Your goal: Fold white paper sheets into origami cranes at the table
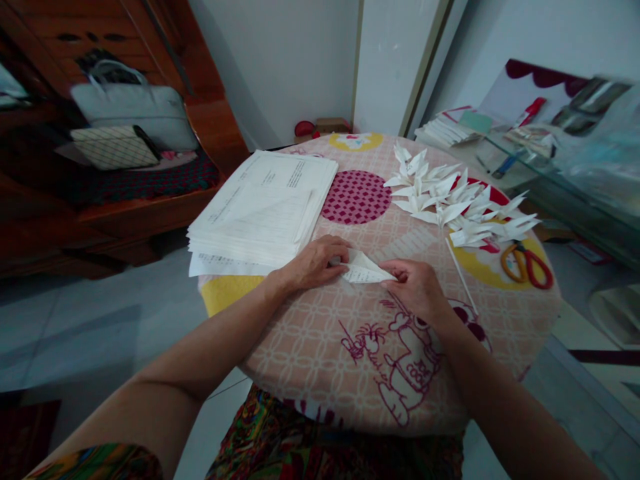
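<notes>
Between my two hands lies a folded piece of paper (366, 270), white with printed characters, pointed toward the right. My left hand (324, 259) is closed on its left end, fingers curled. With thumb and fingers, my right hand (413, 283) pinches the pointed right end. The paper is low over the cloth-covered round table (320, 340). Left of it rests a tall stack of printed sheets (250, 207). Several folded paper cranes (450, 193) with pointed wings crowd the table's far right.
Scissors (527, 263) with orange and red handles lie at the right edge, near a thin white stick (463, 277). A glass-topped stand (565, 180) with clutter is on the right. Bags sit on a wooden bench (150, 207) at left.
</notes>
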The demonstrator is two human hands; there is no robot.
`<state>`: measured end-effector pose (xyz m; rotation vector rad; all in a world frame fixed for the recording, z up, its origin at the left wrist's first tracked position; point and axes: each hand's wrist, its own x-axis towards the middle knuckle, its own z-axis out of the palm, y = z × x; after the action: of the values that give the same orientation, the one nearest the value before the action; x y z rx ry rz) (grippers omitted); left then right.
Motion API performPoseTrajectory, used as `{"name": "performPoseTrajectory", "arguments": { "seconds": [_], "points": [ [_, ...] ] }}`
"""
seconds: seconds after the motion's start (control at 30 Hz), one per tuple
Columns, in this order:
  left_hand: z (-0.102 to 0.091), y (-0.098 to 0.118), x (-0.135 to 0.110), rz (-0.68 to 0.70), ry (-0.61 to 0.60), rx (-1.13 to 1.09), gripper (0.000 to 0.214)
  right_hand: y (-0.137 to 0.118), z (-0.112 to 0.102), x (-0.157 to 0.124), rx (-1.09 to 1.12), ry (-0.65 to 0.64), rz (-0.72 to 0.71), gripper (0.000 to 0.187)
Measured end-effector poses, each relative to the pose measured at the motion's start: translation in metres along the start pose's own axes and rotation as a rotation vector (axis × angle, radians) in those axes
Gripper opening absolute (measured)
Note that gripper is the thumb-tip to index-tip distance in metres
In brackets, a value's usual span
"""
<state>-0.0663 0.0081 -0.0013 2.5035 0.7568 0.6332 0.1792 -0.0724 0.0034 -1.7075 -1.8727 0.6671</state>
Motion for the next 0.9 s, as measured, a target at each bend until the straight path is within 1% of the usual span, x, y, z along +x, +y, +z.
{"name": "performPoseTrajectory", "arguments": {
  "seconds": [0.03,0.1,0.17,0.2,0.27,0.33,0.43,0.53,0.7,0.8,0.9],
  "points": [
    [0.003,0.003,0.0,-0.004,0.002,-0.001,0.012,0.002,-0.003,0.0,-0.035,0.011,-0.007,0.035],
    [0.009,0.008,0.0,-0.018,0.016,0.01,0.011,0.004,-0.008,0.0,-0.191,0.025,-0.039,0.035],
    [0.014,0.011,0.001,-0.036,0.032,0.013,0.011,0.001,-0.01,-0.002,-0.333,0.013,-0.111,0.033],
    [0.015,0.012,0.001,-0.045,0.039,0.011,0.011,-0.002,-0.009,-0.002,-0.363,0.009,-0.158,0.032],
    [0.016,0.011,0.001,-0.056,0.05,0.002,0.01,-0.009,-0.003,-0.004,-0.346,0.013,-0.258,0.032],
    [0.015,0.009,0.0,-0.05,0.057,-0.012,0.01,-0.014,0.005,-0.004,-0.325,0.034,-0.317,0.032],
    [0.013,0.007,0.0,-0.034,0.062,-0.033,0.011,-0.016,0.017,-0.003,-0.381,0.031,-0.329,0.032],
    [0.012,0.008,-0.001,-0.036,0.086,-0.036,0.01,-0.013,0.023,-0.003,-0.436,0.019,-0.342,0.033],
    [0.011,0.008,-0.003,-0.012,0.166,0.074,0.013,-0.008,0.028,-0.003,-0.447,0.049,-0.397,0.035],
    [0.009,0.007,-0.004,-0.012,0.156,0.117,0.014,-0.006,0.03,-0.003,-0.439,0.058,-0.437,0.035],
    [0.008,0.007,-0.004,-0.023,0.148,0.107,0.012,-0.004,0.032,-0.003,-0.419,0.054,-0.46,0.036]
  ]
}}
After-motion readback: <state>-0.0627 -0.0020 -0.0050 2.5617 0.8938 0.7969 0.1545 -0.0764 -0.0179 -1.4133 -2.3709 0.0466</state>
